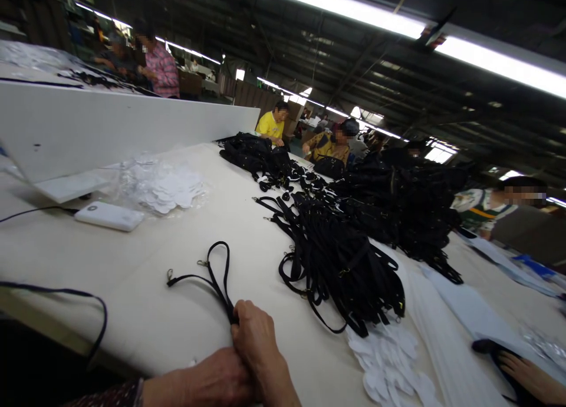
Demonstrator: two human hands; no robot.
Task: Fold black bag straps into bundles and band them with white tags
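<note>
On table point(177, 324) | right hand point(259, 342) pinches black strap point(222, 296) | left hand point(212, 380) alongside

One loose strap point(223, 298), one power bank point(109, 216), one bag of discs point(165, 186).

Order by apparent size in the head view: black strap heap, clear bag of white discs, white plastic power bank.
1. black strap heap
2. clear bag of white discs
3. white plastic power bank

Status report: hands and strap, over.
Right hand clamped on black strap, loop lying on table. Left hand pressed against it, grip hidden. Strap pile lies apart, nothing blocking.
</note>
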